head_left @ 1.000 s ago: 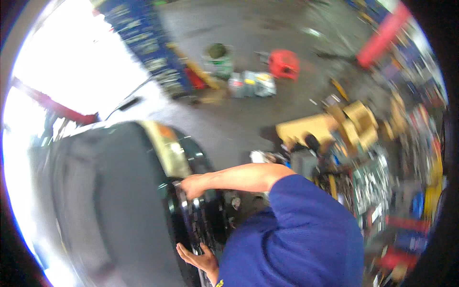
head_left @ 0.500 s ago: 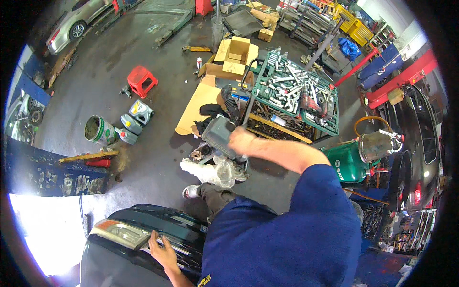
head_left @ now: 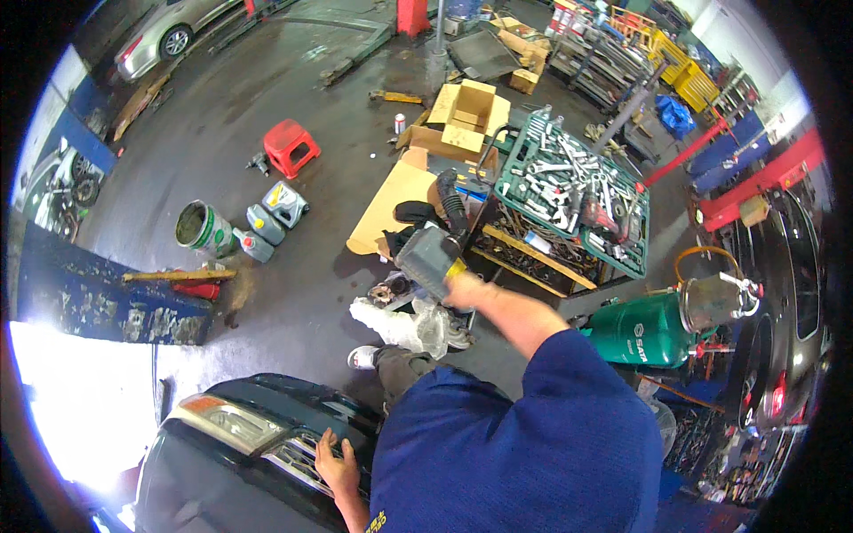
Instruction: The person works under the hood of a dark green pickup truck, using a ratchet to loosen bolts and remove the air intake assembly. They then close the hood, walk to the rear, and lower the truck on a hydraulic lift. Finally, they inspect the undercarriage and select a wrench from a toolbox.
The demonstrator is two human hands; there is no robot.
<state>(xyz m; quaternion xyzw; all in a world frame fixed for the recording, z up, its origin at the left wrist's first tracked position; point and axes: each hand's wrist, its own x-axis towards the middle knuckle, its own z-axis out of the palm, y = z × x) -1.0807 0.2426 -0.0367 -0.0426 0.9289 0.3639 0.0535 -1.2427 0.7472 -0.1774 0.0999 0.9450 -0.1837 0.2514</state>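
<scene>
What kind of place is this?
Probably a car repair garage: there's a dark car by the left hand, a silver car farther off and a big heap of metal tools.

A dark grey plastic box [head_left: 425, 259] slants just beside the left edge of the tool cart [head_left: 538, 256], a black ribbed hose [head_left: 451, 200] at its far end. The dark car [head_left: 209, 484] shows a smooth hood, amber-and-clear headlight [head_left: 235, 426] and slatted grille [head_left: 300, 459].

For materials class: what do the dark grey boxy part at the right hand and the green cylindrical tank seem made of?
Dark grey boxy part: probably matte plastic; dull, even surface. Green cylindrical tank: probably glossy painted metal; shiny coat.
</scene>
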